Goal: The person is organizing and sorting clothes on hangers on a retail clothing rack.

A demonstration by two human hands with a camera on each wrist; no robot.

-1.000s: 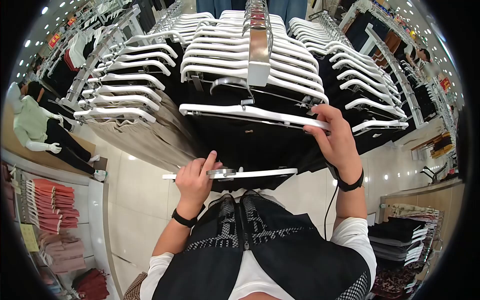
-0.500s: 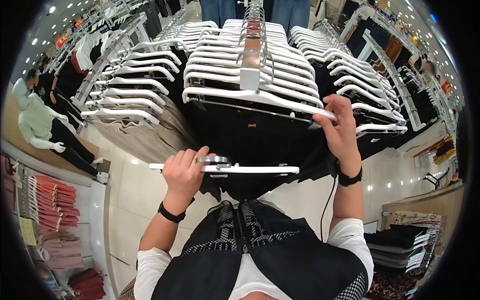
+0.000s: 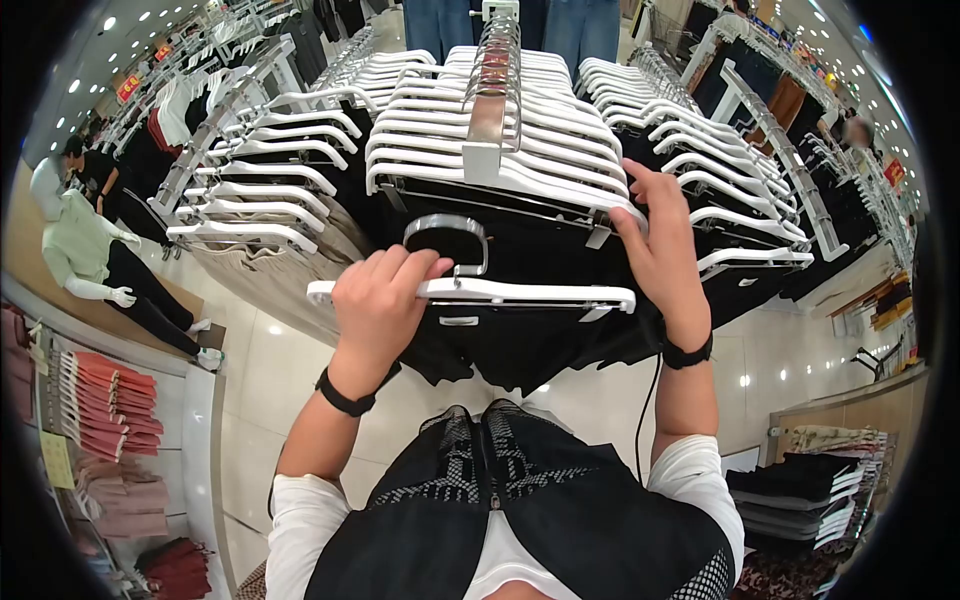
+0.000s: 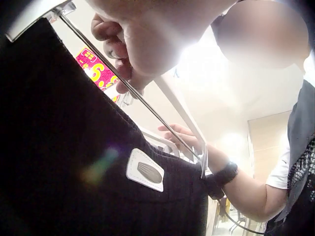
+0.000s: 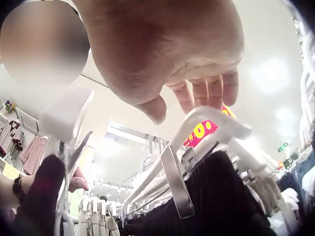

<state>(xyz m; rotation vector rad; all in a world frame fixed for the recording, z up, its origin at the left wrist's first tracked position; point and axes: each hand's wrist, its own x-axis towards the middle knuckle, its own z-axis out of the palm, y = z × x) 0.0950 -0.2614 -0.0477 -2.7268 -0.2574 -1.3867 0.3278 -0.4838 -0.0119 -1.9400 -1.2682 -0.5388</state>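
Observation:
My left hand (image 3: 378, 305) grips the left part of a white clip hanger (image 3: 530, 292), its round metal hook (image 3: 445, 222) standing up. From it hangs a black garment (image 3: 520, 350); the left wrist view shows a small white-edged patch (image 4: 145, 169) with a metal emblem on it. Just behind, my right hand (image 3: 665, 240) touches the right end of the frontmost white hanger (image 3: 560, 198) on the rack. In the right wrist view its thumb and loosely extended fingers stand apart at that hanger's end (image 5: 206, 115).
The rack's middle rail (image 3: 482, 160) ends toward me, packed with white hangers. Beige trousers (image 3: 270, 260) hang at the left, and more hangers (image 3: 750, 225) line the right. A mannequin (image 3: 85, 240) stands far left. Pink garments (image 3: 110, 400) hang below it.
The hanger my right hand held before the rail's end now sits against the others, and that hand's fingers have loosened. My left hand has raised its hanger and garment toward the rack.

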